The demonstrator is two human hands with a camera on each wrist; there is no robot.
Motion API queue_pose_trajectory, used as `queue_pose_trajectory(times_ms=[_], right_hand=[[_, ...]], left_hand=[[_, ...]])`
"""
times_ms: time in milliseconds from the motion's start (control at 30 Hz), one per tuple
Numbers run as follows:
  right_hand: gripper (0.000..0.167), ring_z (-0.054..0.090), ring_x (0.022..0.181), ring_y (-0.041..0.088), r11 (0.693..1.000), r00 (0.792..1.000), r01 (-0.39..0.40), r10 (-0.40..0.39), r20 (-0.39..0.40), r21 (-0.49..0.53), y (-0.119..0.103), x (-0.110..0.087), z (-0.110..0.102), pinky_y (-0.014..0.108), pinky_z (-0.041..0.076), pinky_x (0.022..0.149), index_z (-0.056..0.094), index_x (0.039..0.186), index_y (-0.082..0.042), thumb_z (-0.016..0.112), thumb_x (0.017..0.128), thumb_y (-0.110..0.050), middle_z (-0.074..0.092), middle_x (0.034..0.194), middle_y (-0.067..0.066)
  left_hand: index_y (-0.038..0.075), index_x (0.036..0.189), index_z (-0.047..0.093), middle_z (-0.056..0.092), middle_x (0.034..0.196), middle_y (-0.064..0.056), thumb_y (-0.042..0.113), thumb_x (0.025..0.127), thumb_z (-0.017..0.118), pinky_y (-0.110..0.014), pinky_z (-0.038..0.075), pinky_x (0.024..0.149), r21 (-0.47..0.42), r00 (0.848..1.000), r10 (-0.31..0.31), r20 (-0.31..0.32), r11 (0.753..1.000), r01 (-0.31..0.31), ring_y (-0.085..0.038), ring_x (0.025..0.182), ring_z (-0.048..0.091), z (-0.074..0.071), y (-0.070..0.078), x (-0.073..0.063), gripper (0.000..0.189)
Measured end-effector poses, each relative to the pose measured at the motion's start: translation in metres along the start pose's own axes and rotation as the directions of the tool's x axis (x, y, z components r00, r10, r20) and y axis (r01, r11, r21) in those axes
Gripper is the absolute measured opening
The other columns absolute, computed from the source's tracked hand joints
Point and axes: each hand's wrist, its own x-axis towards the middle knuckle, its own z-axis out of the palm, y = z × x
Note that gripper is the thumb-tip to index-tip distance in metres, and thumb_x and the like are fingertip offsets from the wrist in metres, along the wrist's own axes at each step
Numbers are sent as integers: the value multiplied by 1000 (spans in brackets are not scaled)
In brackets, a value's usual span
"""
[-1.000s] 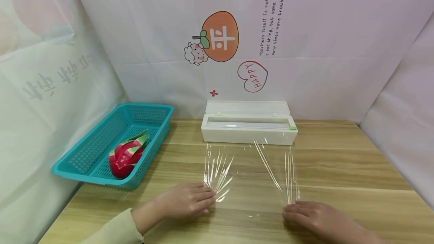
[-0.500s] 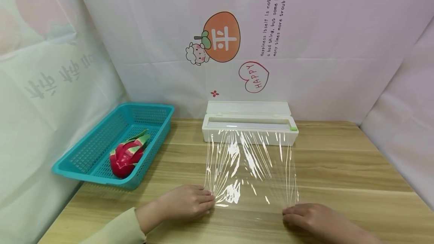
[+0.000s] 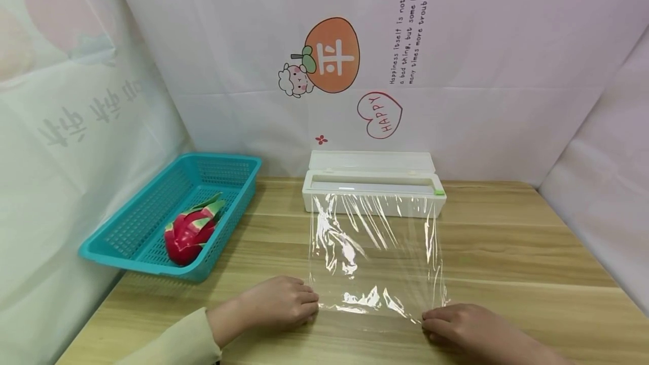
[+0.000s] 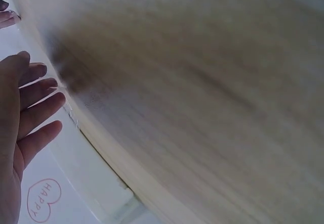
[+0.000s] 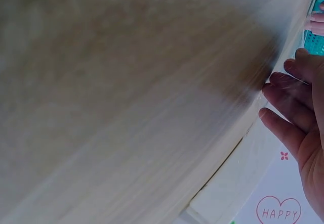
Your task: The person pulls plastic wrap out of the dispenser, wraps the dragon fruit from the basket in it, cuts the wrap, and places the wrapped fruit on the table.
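Note:
A sheet of clear cling film (image 3: 375, 263) stretches from a white dispenser box (image 3: 374, 204) at the back toward me, shiny with creases. At its near left corner my left hand (image 3: 281, 302) pinches the film between thumb and forefinger; the other fingers are spread in the left wrist view. My right hand (image 3: 469, 325) pinches the near right corner, close over the table. In the right wrist view, film lies across the fingers (image 5: 288, 90). The box lid (image 3: 372, 161) stands up, and a roll (image 3: 372, 187) shows inside.
A turquoise plastic basket (image 3: 223, 244) stands at the left with a red dragon fruit (image 3: 187, 238) in it. A green tab (image 3: 439, 192) sits at the box's right end. White printed cloth (image 3: 456, 117) encloses the wooden table (image 3: 502, 241).
Bright creases spread over the film up to the box front, then eased, with fewer lines fanning from the fingers. My left hand shifted slightly left; the right hand stayed nearly in place.

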Motion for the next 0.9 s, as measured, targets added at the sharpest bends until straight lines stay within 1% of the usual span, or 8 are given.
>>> queue_pose_trajectory(times_ms=[133,333,500,600,700,767,833,900], right_hand=[[8,64,83,4,997,999,-10,14,-44,80,-1,2,2,18,52,72,64,97,-15,60,98,-22,65,96,-10],[8,66,85,6,994,998,-60,63,-31,87,-4,1,-1,20,53,72,66,100,-15,67,93,-18,68,96,-9],[13,66,86,5,990,996,-88,87,13,111,-4,-1,-2,19,53,74,64,108,-14,58,98,-19,68,98,-9],[16,66,88,6,990,998,-67,66,16,124,-2,-1,-3,19,52,76,64,109,-13,63,93,-15,68,100,-8],[22,64,88,4,990,999,-37,38,-5,139,-1,0,-2,18,51,76,65,104,-15,71,84,-11,67,99,-9],[14,64,88,4,992,999,-27,31,-29,127,-1,1,-2,18,51,75,66,101,-15,70,88,-13,67,97,-9],[8,63,88,5,995,998,-34,39,-49,95,-1,3,-2,19,51,76,67,101,-14,62,95,-17,66,97,-9],[18,63,89,7,997,996,-56,59,-67,51,-1,4,-1,22,52,78,68,103,-13,52,101,-22,66,99,-7]], left_hand=[[18,84,66,64,84,10,26,93,61,-19,51,70,-41,1000,-15,-5,999,15,-4,72,60,-1,0,0,12],[18,82,63,60,78,11,21,88,63,-18,50,65,-75,999,-31,18,997,32,-3,65,54,0,0,0,7],[17,83,62,58,76,12,14,87,64,-18,47,61,-38,1000,-2,10,999,3,-3,65,53,0,-1,2,6],[18,83,62,58,77,11,12,87,64,-18,47,61,5,1000,19,23,1000,-19,-4,65,52,0,-2,2,7],[19,83,63,58,77,11,13,87,64,-18,46,60,18,999,26,27,999,-26,-4,65,51,-1,-2,1,7],[19,83,63,58,77,11,14,88,64,-18,45,59,0,1000,21,16,1000,-21,-4,64,51,0,-2,1,7],[18,85,63,59,77,11,15,88,66,-18,46,60,-27,1000,11,-1,1000,-12,-4,65,53,0,-1,1,5],[18,87,64,61,78,11,17,88,66,-17,47,61,-50,1000,1,-14,999,-1,-3,66,56,1,-1,1,3]])
